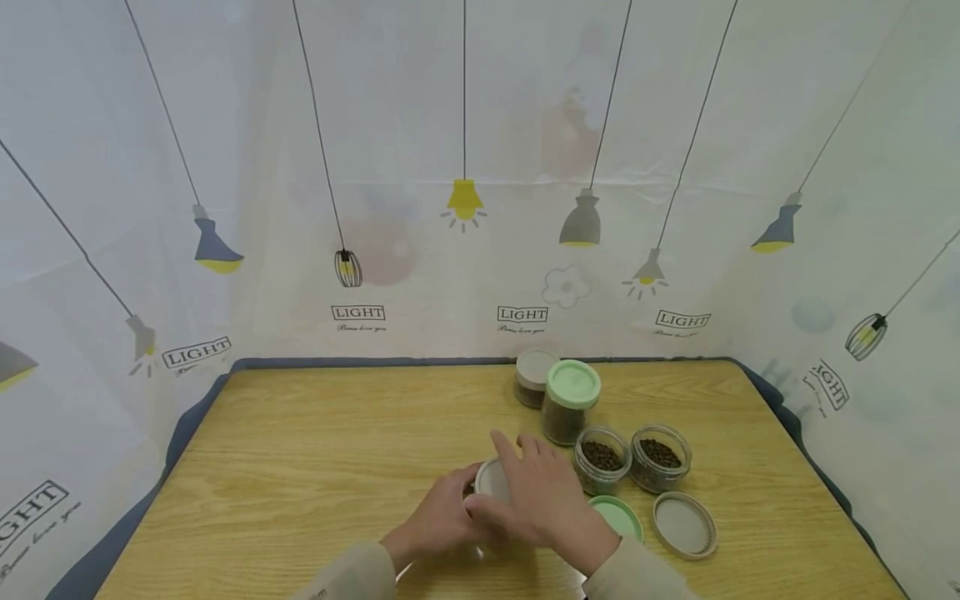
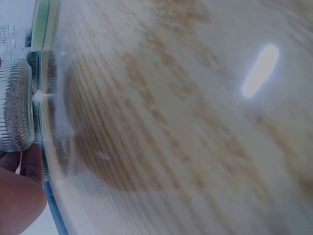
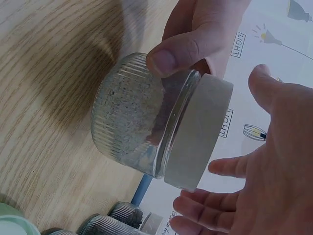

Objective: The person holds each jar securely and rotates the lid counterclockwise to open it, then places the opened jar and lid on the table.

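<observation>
My left hand (image 1: 442,521) grips a ribbed glass jar (image 3: 129,110) round its side, with the thumb pressed on the glass in the right wrist view. Small grains fill part of the jar, which is tilted and topped by a pale grey lid (image 3: 200,132). My right hand (image 3: 274,156) is spread around that lid, thumb and fingers apart, with some fingertips right at its rim. From the head camera, the right hand covers most of the jar. The left wrist view catches the jar (image 2: 17,107) only at its left edge, above the left fingers.
Two uncovered jars of dark grains (image 1: 602,456) (image 1: 660,454) stand to the right. Behind them are a green-lidded jar (image 1: 572,400) and a grey-lidded jar (image 1: 534,379). A green lid (image 1: 618,517) and a grey lid (image 1: 684,525) lie on the wooden table (image 1: 337,433).
</observation>
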A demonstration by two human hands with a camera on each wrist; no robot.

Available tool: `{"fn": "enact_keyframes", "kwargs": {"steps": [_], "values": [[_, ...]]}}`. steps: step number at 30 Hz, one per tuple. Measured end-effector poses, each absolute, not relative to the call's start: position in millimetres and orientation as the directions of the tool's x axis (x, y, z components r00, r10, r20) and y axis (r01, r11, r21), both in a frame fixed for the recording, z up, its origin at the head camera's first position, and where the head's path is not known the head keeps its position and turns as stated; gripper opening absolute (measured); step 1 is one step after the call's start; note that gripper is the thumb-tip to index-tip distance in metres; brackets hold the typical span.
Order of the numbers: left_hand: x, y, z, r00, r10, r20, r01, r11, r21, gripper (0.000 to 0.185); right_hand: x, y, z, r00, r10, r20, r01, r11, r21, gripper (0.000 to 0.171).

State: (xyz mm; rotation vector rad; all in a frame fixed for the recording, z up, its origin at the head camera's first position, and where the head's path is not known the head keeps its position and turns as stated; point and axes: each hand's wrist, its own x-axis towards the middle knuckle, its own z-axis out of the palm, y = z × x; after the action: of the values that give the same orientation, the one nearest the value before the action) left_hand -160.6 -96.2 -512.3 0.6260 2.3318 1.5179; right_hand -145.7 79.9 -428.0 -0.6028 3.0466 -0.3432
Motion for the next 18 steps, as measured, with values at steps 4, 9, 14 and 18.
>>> {"fn": "enact_keyframes", "kwargs": {"steps": [4, 9, 14, 18], "values": [[-160.0, -95.4, -511.6, -0.862, 0.506, 0.014, 0.218, 0.347, 0.912, 0.081, -143.7, 78.6, -426.9, -0.937, -0.348, 0.015, -0.345, 0.922, -0.174, 0.094], [-160.1, -95.9, -511.0, -0.865, 0.501, 0.031, 0.248, 0.372, 0.894, 0.08, -142.5, 77.7, -427.4, -0.94, -0.34, 0.001, -0.337, 0.931, -0.138, 0.097], [-161.7, -95.6, -513.8, -0.866, 0.496, 0.061, 0.286, 0.392, 0.874, 0.08, -141.5, 77.4, -427.8, -0.939, -0.345, 0.003, -0.343, 0.931, -0.124, 0.099], [-161.8, -95.0, -514.4, -0.868, 0.491, 0.079, 0.305, 0.401, 0.864, 0.082, -141.3, 76.8, -428.4, -0.936, -0.351, 0.011, -0.349, 0.928, -0.127, 0.1]]}}
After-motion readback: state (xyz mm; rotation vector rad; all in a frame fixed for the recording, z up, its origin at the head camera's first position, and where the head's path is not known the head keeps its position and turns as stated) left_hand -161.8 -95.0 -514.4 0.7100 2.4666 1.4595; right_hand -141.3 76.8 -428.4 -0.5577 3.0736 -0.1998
